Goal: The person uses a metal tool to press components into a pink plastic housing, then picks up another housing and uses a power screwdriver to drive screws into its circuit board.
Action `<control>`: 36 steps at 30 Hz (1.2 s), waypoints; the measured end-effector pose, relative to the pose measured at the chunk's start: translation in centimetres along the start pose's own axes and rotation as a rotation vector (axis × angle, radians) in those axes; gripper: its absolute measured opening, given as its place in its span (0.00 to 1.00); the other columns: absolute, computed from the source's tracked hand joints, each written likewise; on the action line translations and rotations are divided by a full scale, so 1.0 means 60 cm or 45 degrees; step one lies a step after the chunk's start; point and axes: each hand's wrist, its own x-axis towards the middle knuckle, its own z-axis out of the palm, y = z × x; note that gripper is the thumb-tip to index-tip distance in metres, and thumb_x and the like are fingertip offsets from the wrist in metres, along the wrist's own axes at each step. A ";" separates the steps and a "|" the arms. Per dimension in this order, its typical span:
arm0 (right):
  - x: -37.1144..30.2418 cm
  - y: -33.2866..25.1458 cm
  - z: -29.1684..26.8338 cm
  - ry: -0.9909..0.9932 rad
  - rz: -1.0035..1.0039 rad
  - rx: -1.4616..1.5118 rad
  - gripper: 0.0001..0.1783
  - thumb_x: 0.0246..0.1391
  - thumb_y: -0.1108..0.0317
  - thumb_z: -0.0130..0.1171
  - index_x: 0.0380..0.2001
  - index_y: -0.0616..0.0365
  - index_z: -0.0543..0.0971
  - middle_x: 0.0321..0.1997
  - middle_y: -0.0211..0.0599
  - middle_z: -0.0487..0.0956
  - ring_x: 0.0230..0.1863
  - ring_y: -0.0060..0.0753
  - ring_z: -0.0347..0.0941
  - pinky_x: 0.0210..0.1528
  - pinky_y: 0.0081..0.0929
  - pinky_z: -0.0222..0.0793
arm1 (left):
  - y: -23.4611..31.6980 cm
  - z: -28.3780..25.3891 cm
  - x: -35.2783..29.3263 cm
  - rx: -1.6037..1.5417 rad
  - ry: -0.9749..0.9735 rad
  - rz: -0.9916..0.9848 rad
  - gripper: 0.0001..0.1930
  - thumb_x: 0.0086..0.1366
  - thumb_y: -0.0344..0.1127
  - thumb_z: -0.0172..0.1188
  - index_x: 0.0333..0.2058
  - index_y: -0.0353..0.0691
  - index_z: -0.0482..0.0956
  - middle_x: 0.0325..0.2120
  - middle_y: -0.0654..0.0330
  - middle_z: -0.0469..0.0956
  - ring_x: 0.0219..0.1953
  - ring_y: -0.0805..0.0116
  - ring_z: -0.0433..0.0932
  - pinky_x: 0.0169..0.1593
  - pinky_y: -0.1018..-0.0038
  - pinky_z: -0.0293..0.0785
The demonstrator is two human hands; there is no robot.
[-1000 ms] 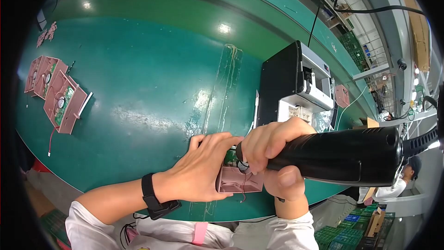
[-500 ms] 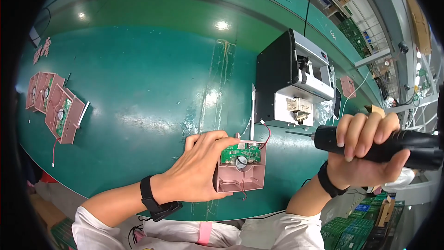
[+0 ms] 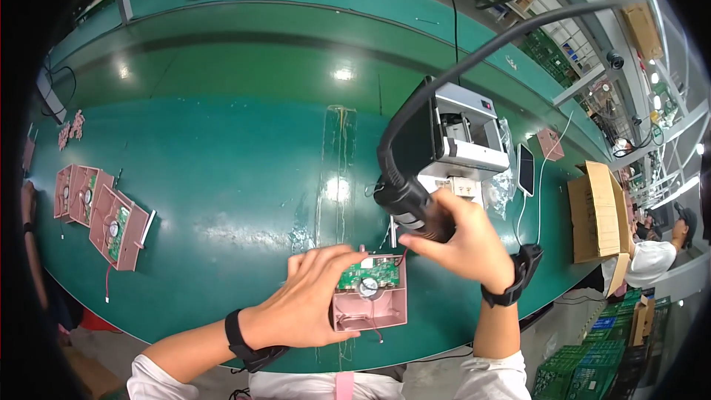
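Note:
My left hand [image 3: 300, 304] grips the left side of a small open pink plastic housing [image 3: 391, 307] on the table. Inside its far half lies a green circuit board [image 3: 384, 274], with a round silvery part [image 3: 368, 287] at the board's near edge. A short red lead comes off the housing's far right corner. My right hand [image 3: 478, 244] is wrapped round a black electric screwdriver [image 3: 406, 204], just beyond and right of the housing. From the screwdriver's top a thick black cable runs up and right. Its bit is hidden from view.
A black and silver machine [image 3: 474, 155] stands behind the screwdriver. Several similar pink housings [image 3: 118, 230] with boards sit at the left, near small pink parts [image 3: 72, 130]. To the right are a phone [image 3: 525, 170] on a white cable and a cardboard box [image 3: 594, 215]; another person [image 3: 655, 255] is beyond.
My right hand has swung the screwdriver leftward, close to the housing, and turned it from lying sideways to more upright. My left hand keeps its hold. The whole view has shifted.

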 end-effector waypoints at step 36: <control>-0.115 -0.084 0.109 0.581 0.120 -0.060 0.06 0.56 0.76 0.69 0.34 0.62 0.79 0.24 0.35 0.83 0.22 0.28 0.81 0.26 0.25 0.75 | -0.044 -0.041 -0.080 -0.036 0.100 0.016 0.33 0.41 0.41 0.86 0.47 0.43 0.81 0.62 0.48 0.65 0.61 0.42 0.70 0.67 0.49 0.60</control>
